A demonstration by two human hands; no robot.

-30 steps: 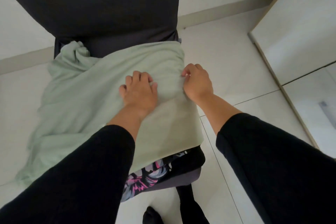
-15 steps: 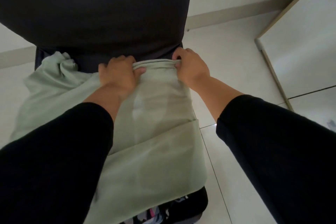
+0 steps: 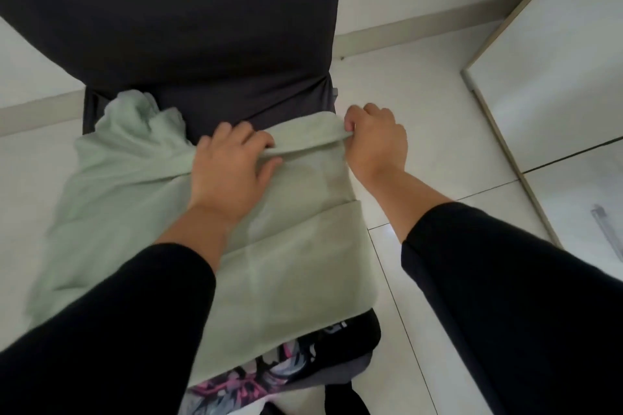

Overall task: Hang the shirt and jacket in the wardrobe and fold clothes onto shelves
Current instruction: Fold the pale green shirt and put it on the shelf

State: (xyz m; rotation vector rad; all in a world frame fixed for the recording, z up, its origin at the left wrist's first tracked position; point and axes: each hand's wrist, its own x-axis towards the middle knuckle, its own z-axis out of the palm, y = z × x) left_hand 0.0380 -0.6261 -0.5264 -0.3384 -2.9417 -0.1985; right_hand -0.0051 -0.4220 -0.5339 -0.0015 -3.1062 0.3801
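A pale green garment (image 3: 296, 246) lies spread over the seat of a dark chair (image 3: 188, 27), its left part hanging off the seat's left side. My left hand (image 3: 229, 172) grips the garment's far folded edge near the middle. My right hand (image 3: 374, 141) pinches the same edge at its right corner, by the chair back. Under the green garment, at the seat's front, a black cloth with a pink and grey print (image 3: 269, 377) pokes out. Both forearms wear black sleeves.
A white wardrobe door (image 3: 556, 61) with a light wooden edge stands open at the right. White floor tiles (image 3: 421, 84) surround the chair, and a beige skirting board runs along the wall behind it.
From flat on the cloth near the seat's middle, both hands went to its far edge by the chair back and took hold; the edge has since been drawn slightly toward me.
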